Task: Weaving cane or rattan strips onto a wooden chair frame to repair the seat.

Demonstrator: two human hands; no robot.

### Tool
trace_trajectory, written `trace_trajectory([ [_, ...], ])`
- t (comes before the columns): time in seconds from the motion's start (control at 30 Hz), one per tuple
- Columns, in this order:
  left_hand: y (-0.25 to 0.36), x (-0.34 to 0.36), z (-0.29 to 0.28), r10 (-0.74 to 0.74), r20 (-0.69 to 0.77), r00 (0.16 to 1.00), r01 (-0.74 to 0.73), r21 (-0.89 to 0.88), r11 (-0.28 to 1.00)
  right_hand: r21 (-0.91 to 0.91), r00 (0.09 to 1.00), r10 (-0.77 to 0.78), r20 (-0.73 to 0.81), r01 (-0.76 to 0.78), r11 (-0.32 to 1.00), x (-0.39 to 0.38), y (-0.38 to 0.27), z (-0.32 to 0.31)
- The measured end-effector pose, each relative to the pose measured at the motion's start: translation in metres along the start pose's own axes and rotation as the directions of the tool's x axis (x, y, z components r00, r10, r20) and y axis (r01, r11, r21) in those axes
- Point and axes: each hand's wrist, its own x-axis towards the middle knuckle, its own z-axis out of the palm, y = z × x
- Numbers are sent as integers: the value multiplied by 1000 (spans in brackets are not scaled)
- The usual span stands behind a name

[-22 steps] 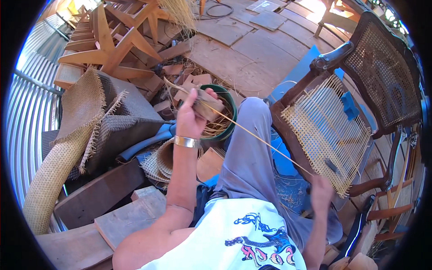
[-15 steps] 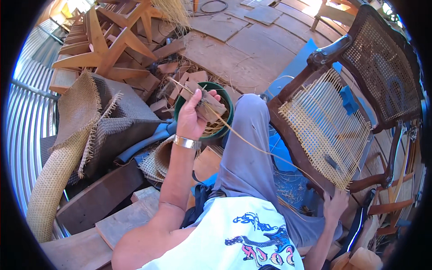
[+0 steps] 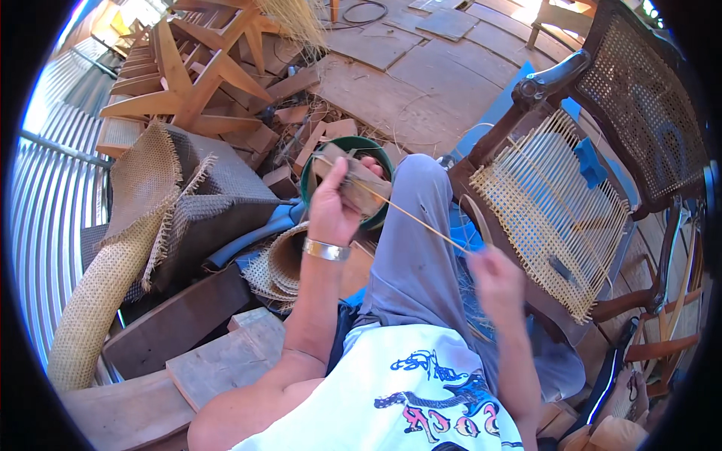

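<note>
My left hand (image 3: 335, 207) is closed around a small wooden block (image 3: 365, 194), thumb on top, over a green bucket (image 3: 307, 180). A thin cane strand (image 3: 421, 222) runs from the block across my raised knee to my right hand (image 3: 496, 282). The right hand is smeared by motion but pinches the strand, which is drawn nearly straight. Beyond it, a short end of cane curves up beside the chair. To the right stands a dark carved chair (image 3: 489, 207) with a partly woven cane seat (image 3: 553, 244); a blue piece (image 3: 590, 164) lies on its strands.
Rolled cane webbing (image 3: 113, 301) and a folded webbing sheet (image 3: 147, 173) fill the left side. Star-shaped wooden frames (image 3: 197, 86) are stacked behind them. Wooden planks (image 3: 226, 361) lie at lower left. Wooden boards (image 3: 406, 98) cover the floor ahead.
My right hand has moved up and left from beside the chair's front corner toward my knee. The strand between my hands is shorter and straighter. My left hand keeps the block.
</note>
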Motion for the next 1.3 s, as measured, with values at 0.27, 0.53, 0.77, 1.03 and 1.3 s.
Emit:
trace_trajectory([
  [0.27, 14, 36, -12, -34, 44, 998, 32, 38, 999, -449, 728, 165, -665, -567, 691, -194, 179, -234],
  [0.53, -18, 8, 10, 66, 4, 998, -66, 82, 994, -53, 984, -152, -96, 148, 988, 0, -6, 1],
  [0.77, -33, -8, 19, -117, 49, 992, 111, 109, 988, 49, 979, -202, 25, 200, 978, 42, -26, 52],
  [1.03, 18, 23, -9, -14, 44, 999, 10, 89, 996, -370, 887, 271, -373, -410, 834, -132, 156, -163],
  [1.3, -22, 5, -5, -8, -5, 1000, 9, 94, 995, -104, 993, -90, -75, 82, 991, -2, -27, -18],
])
